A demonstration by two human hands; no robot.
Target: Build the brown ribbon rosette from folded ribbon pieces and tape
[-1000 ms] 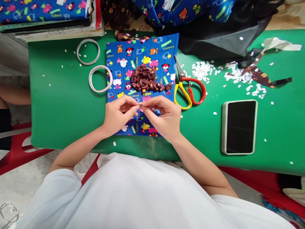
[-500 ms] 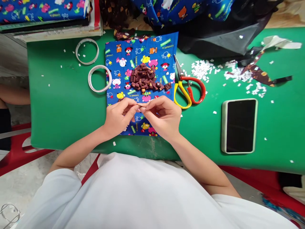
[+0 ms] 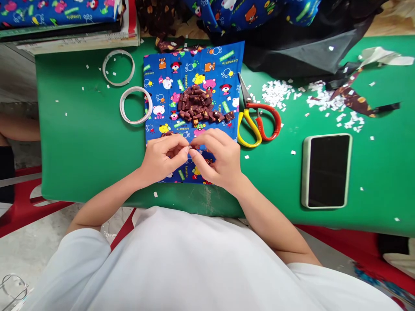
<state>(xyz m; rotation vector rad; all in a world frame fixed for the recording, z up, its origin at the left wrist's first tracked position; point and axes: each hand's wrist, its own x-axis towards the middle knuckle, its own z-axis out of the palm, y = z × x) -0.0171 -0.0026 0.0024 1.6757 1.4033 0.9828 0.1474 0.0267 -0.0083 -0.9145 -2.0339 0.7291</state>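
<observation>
Over the near part of a blue cartoon-print cloth [image 3: 155,86], my left hand [image 3: 164,157] and my right hand [image 3: 218,157] meet fingertip to fingertip. Both pinch a tiny brown piece [image 3: 190,147] between thumb and forefinger; it is mostly hidden, and its exact kind does not show. Just beyond the fingers, a heap of small folded brown patterned pieces [image 3: 196,103] lies on the cloth. Scissors [image 3: 259,119] with one yellow and one red handle rest at the cloth's right edge, nearest my right hand.
Two white tape rings [image 3: 122,106] lie left on the green table [image 3: 81,151]. White paper bits [image 3: 277,93] are scattered to the right, near brown scraps [image 3: 356,101] and a phone [image 3: 327,170]. Black fabric [image 3: 292,56] and a book stack [image 3: 81,41] line the far side.
My right hand has shifted slightly left, its fingers a little more spread. Less of the small brown piece shows between the fingertips. The heap and scissors stay where they were.
</observation>
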